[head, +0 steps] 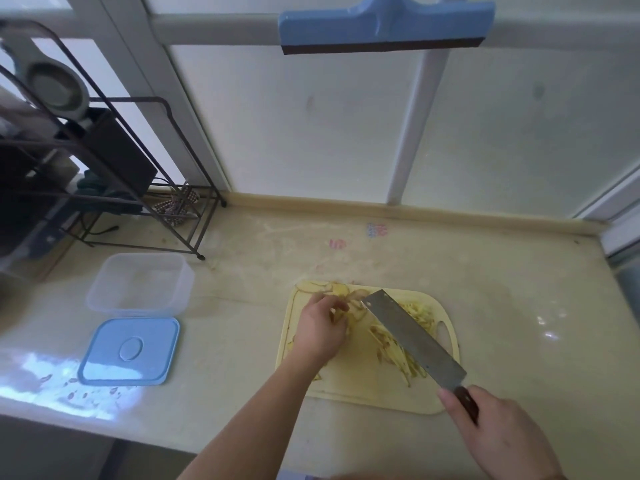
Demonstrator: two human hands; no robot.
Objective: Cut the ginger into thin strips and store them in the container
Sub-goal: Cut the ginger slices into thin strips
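A pale yellow cutting board (356, 386) lies on the counter. Ginger slices (332, 289) are piled at its far edge, and thin ginger strips (398, 355) lie along its middle and right. My left hand (322, 330) curls its fingers round some ginger slices at the board's far left. My right hand (502, 434) grips the dark handle of a cleaver (412, 334), whose blade slants over the strips. A clear plastic container (138, 282) stands open at the left, with its blue lid (130, 351) flat in front of it.
A dark wire rack (114, 174) with utensils stands at the back left. A blue squeegee (384, 26) hangs on the window frame above. Ginger peel scraps (79, 393) lie near the counter's front edge by the lid.
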